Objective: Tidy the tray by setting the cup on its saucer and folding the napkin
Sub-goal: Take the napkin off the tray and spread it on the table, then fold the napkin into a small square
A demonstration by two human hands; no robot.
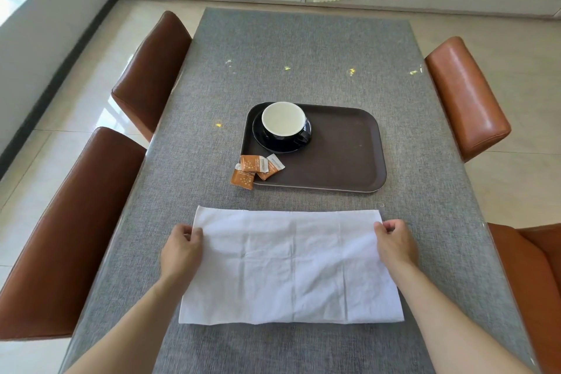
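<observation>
A white napkin (290, 264) lies flat on the grey table in front of me, folded into a wide rectangle. My left hand (182, 249) pinches its far left corner and my right hand (394, 244) pinches its far right corner. Beyond the napkin sits a dark brown tray (343, 155). In the tray's far left corner a black cup (283, 124) with a white inside stands upright on its black saucer (270, 146), handle pointing right.
Several orange and white sachets (255, 168) lie at the tray's near left corner, one hanging over onto the table (297, 55). Brown leather chairs stand at the left (76, 222) and right (467, 94) sides. A floor and white cabinets lie beyond.
</observation>
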